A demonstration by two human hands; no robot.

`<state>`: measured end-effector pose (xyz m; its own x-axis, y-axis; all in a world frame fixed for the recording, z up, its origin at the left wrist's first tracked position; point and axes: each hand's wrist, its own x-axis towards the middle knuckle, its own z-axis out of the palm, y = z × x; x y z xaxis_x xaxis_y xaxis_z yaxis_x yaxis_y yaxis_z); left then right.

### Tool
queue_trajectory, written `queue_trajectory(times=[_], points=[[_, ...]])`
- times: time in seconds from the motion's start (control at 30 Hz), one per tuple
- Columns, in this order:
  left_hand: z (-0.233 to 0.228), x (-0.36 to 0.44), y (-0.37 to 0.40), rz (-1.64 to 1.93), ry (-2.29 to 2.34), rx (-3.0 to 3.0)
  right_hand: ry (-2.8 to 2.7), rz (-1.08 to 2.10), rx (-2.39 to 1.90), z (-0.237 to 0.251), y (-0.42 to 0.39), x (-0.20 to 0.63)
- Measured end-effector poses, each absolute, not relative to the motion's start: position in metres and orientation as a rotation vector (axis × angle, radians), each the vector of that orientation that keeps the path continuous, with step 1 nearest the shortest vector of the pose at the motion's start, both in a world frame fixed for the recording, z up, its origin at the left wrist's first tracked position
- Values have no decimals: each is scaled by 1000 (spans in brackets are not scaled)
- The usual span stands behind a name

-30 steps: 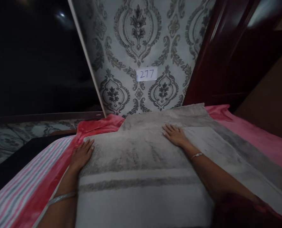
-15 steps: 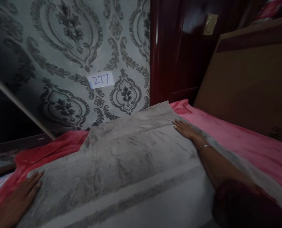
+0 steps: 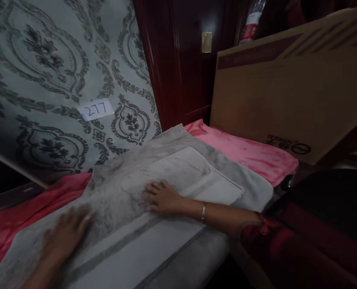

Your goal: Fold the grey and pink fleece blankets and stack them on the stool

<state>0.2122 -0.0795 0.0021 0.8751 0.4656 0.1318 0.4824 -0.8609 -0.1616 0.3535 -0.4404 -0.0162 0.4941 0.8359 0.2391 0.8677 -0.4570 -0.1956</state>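
Note:
A grey plush blanket (image 3: 193,172) with darker stripes lies folded over a pink bedsheet (image 3: 241,150). My right hand (image 3: 162,197) rests flat on the blanket near its middle, fingers spread, a thin bracelet on the wrist. My left hand (image 3: 67,230) lies flat on the blanket further left and nearer to me; it is blurred. Neither hand holds anything.
A patterned grey wall (image 3: 61,68) carries a white label reading 277 (image 3: 94,109). A dark red wooden door (image 3: 181,60) stands behind the bed. A large cardboard box (image 3: 287,84) leans at the right. A bottle (image 3: 250,22) stands behind it.
The view has swung to the right. My right hand has slid from the blanket's right edge back toward its middle, and my left hand has moved inward onto the blanket.

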Motion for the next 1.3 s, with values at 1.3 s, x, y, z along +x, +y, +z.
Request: queue_trajectory(times=[1.3], points=[[19, 135, -113, -171, -973, -3176, -1196, -289, -2775, -73, -441, 370]])
